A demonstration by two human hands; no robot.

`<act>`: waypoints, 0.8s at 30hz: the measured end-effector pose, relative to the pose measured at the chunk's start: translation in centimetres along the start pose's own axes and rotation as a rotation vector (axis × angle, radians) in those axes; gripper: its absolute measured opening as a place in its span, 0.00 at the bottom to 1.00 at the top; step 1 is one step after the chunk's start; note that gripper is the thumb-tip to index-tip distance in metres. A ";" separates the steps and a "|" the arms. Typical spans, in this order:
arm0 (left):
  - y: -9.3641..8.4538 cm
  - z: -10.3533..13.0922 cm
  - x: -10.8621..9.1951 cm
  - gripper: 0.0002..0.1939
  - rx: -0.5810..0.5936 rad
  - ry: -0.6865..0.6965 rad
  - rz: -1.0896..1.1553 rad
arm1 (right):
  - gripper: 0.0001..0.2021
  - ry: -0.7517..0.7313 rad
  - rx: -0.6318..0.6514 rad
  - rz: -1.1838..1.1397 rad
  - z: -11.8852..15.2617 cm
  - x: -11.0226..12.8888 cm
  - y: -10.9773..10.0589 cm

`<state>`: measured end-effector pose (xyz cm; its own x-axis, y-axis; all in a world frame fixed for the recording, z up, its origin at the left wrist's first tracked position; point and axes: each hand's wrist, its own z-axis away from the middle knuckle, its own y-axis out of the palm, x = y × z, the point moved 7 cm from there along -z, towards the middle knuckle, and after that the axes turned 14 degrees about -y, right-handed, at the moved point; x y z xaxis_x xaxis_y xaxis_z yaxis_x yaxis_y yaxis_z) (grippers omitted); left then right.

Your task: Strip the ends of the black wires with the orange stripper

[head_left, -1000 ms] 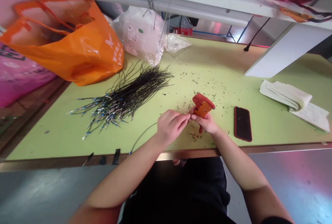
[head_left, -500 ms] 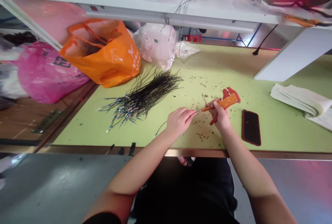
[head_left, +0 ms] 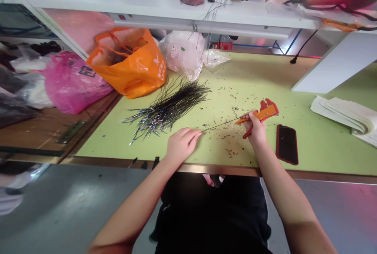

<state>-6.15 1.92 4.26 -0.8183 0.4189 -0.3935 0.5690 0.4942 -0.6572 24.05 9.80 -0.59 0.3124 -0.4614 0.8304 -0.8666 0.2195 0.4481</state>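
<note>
The right hand point(head_left: 255, 129) wraps around the handles of one hand tool point(head_left: 267, 112), and the left hand point(head_left: 181, 145) pinches one wire point(head_left: 220, 124) in its fingertips. The wire is thin, black and nearly straight, stretched between the two hands over the green tabletop point(head_left: 256, 74); the tool has an orange body with red parts. To the left lies one bundle of black wires point(head_left: 179, 103), too many to count, tipped blue and silver; to the right, one red-edged phone point(head_left: 287, 144). One orange bag point(head_left: 138, 71) stands behind the bundle
</note>
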 end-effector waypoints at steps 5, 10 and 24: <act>-2.1 1.2 3.4 0.12 0.058 -0.018 -0.066 | 0.14 0.003 0.001 0.042 -0.2 -0.4 -0.4; -2.7 3.1 5.4 0.16 0.175 0.013 -0.112 | 0.15 0.026 0.015 0.087 0.1 -1.1 -0.5; -3.6 5.3 7.4 0.17 0.209 -0.063 -0.118 | 0.17 0.081 0.047 0.129 0.6 -1.6 -0.6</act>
<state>-14.67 -0.80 0.29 -0.8852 0.3162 -0.3412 0.4457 0.3661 -0.8169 23.85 9.94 -2.40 0.2264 -0.3604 0.9049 -0.9183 0.2307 0.3217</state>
